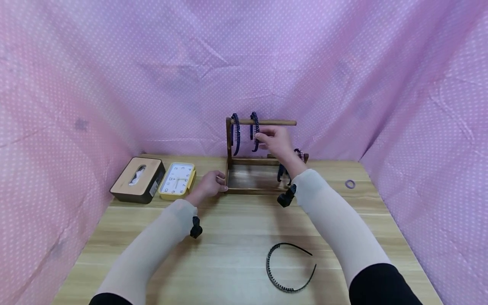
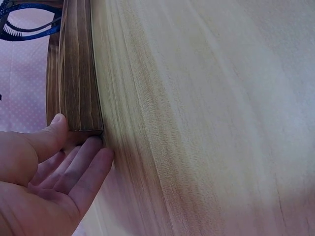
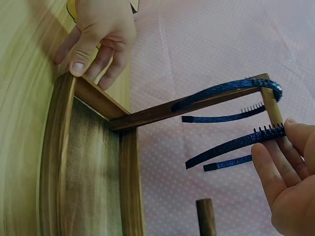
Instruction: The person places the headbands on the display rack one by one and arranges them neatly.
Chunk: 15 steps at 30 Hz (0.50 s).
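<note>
A dark wooden rack (image 1: 251,192) with a tray base stands at the back of the table. My left hand (image 1: 211,184) grips the left end of its base, thumb and fingers at the corner (image 2: 83,118). Up at the top bar, my right hand (image 1: 277,142) pinches a dark blue toothed headband (image 3: 231,143) that hangs over the bar. Another blue headband (image 1: 237,131) hangs to its left, by the upright post. More headbands (image 1: 282,171) are at the lower right bar, partly hidden behind my right wrist.
A black toothed headband (image 1: 269,264) lies on the table near the front. At left are a tissue box (image 1: 127,176) with a wooden top and a yellow clock (image 1: 177,180). A small purple ring (image 1: 353,187) lies at right. Pink dotted cloth (image 1: 183,84) surrounds the table.
</note>
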{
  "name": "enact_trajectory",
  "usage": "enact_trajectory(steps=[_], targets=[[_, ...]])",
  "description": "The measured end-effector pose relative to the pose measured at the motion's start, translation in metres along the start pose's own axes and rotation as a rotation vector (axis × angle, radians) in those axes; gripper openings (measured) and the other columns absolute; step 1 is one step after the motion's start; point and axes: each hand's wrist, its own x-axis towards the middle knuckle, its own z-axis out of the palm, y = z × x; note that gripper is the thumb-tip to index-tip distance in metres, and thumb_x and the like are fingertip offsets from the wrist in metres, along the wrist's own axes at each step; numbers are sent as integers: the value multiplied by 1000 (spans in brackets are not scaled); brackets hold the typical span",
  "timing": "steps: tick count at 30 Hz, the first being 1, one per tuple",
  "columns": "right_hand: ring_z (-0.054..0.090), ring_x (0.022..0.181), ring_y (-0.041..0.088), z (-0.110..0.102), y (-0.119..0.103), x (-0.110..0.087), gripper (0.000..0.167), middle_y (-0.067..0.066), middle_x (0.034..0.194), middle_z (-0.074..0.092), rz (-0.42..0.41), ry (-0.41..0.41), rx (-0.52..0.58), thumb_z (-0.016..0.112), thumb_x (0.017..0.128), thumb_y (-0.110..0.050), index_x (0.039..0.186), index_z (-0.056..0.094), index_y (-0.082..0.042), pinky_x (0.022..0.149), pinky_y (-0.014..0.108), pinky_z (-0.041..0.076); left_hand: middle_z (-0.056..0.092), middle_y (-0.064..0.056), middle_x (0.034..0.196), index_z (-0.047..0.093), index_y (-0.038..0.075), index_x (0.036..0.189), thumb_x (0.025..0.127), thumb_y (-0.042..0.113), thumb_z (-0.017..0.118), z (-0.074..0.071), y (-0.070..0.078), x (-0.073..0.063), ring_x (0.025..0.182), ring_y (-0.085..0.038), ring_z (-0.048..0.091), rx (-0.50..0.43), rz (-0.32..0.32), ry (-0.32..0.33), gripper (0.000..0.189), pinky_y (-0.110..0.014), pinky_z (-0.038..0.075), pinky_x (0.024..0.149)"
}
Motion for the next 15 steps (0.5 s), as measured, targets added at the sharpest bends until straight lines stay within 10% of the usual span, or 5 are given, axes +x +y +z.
enact_trajectory(steps=[15], targets=[[69, 111, 30, 23, 5, 5, 33, 18, 126, 70, 41, -37, -7, 70, 99, -14, 129, 68, 0, 92, 48, 60, 68, -21, 124, 56, -3, 133, 92, 3, 75, -1, -4, 3, 103, -28, 69, 20, 18, -1, 45, -33, 61, 75]])
